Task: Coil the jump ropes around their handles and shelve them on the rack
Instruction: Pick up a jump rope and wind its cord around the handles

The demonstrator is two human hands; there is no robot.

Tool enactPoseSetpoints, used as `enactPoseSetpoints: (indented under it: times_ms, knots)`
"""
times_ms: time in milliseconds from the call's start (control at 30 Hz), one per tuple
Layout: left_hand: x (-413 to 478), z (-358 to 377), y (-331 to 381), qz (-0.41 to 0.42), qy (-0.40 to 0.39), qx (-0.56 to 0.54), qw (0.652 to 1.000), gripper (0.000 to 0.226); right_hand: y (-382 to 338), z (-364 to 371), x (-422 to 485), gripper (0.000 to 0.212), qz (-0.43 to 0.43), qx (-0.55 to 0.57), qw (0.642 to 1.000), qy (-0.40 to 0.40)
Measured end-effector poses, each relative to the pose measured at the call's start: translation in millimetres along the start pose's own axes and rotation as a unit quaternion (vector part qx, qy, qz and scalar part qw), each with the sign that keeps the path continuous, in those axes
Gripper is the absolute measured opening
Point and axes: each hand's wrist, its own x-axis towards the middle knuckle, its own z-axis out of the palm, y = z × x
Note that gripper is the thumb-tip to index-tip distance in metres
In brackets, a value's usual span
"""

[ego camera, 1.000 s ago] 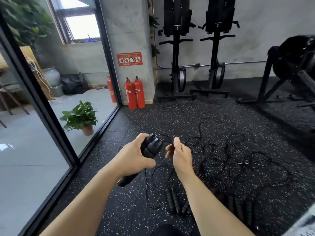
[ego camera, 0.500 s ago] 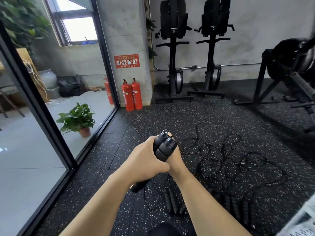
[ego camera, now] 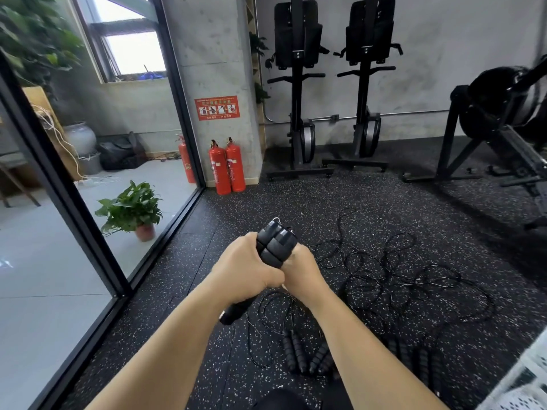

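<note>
Gripping the paired handles [ego camera: 274,247]: the left hand [ego camera: 245,270] was wrapped round their middle with its fingers curled tight. The right hand [ego camera: 303,269] closed in from the opposite side, its fingers curled against the same bundle. The two hands touched.
Handles in hand: black and side by side, they were tilted. Their upper ends, with metal fittings, rose above both hands, and the lower end [ego camera: 233,312] stuck out below the left hand toward the person.
Cord on the bundle: the hands covered it, so any winding could not be told.
Cords below: loose ropes [ego camera: 399,279], thin and black, lay in tangled loops beyond and to the right of the right hand. One loop lay under the wrists.
Grips below: spare handles [ego camera: 296,352], ribbed and black, lay together beneath the right forearm, nearer the person than the hands. More dark grips [ego camera: 414,356] lay further right.
Ground: the floor [ego camera: 325,202] was black rubber speckled white.
Left of the left hand: a potted plant [ego camera: 133,208] stood behind a glass wall [ego camera: 44,261].
Beyond the left hand: two red fire extinguishers [ego camera: 226,170] stood against a concrete pillar [ego camera: 213,54].
Far beyond both hands: two upright machines [ego camera: 299,113] stood at the back wall.
</note>
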Motion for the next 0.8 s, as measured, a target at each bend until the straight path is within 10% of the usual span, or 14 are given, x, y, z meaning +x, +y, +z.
enactPoseSetpoints:
  times_ms: [300, 800]
  knots:
    - [13.6, -40.1, -3.4, -0.060, 0.076, 0.169, 0.981, 0.036, -29.2, -37.4, -13.8, 0.052, -0.052, -0.294, 0.952, 0.065]
    - [10.7, -45.1, -5.2, 0.004, 0.141, 0.482, 0.865, 0.028, -102.8, -47.3, -15.8, 0.052, -0.338, -0.417, 0.823, 0.184]
